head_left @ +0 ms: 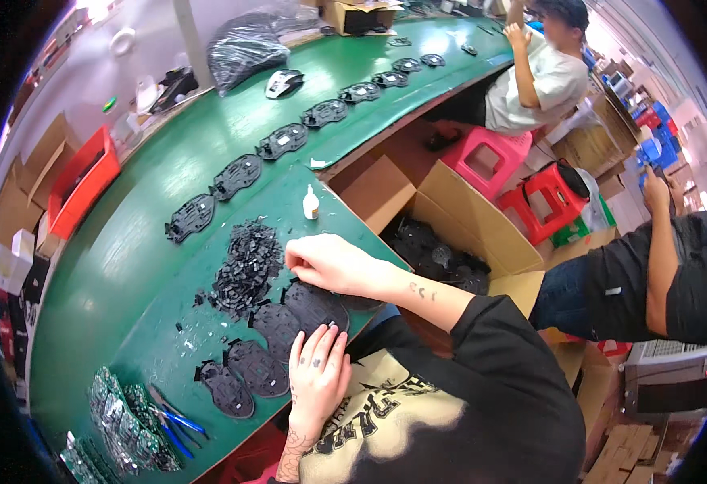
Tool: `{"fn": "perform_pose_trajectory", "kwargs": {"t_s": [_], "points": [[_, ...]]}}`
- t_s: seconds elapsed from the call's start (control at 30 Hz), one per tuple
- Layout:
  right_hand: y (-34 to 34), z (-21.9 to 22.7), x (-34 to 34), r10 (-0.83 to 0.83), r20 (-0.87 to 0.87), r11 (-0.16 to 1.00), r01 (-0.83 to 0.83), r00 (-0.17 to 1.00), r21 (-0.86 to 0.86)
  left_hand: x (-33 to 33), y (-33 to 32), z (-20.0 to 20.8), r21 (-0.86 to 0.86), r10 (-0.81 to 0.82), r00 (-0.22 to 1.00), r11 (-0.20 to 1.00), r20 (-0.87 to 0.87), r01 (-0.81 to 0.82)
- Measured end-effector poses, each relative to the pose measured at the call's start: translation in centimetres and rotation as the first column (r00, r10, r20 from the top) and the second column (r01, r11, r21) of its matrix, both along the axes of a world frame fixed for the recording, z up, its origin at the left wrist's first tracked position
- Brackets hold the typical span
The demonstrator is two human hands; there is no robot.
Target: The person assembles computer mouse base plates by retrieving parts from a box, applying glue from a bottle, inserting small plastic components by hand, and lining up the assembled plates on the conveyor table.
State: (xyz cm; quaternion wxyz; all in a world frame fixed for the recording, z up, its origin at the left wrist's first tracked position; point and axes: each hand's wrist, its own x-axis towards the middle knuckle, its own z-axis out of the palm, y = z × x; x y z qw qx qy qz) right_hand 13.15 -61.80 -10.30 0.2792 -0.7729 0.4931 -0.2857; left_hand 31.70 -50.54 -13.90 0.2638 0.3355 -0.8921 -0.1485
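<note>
Several black plastic mouse base shells lie side by side along the near edge of the green bench. My left hand rests with its fingers stretched out on the near end of one base shell. Over the far end of that shell, my right hand is closed in a pinch; whatever its fingertips may hold is hidden. Left of it is a heap of small black plastic pieces. More shells sit to the left, the outermost shell nearest the bench edge. A small white dropper bottle stands beyond my right hand.
A row of black shells curves along the bench, near a white-and-black mouse. Blue-handled pliers lie by green circuit boards. An open carton with black parts stands right. Two people are nearby, one seated, one standing.
</note>
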Motion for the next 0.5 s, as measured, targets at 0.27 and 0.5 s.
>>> {"fn": "perform_pose_trajectory", "kwargs": {"t_s": [0.27,0.5], "points": [[3.7,-0.7,-2.3,-0.067,0.493,0.895,-0.166,0.867,0.414,-0.4,-0.5,-0.4,0.006,-0.001,0.999,1.0,0.045,0.0],[6.4,-1.8,-3.5,-0.193,0.544,0.871,-0.114,0.816,0.478,-0.5,-0.5,-0.7,0.008,0.011,0.999,1.0,0.052,-0.012]]}}
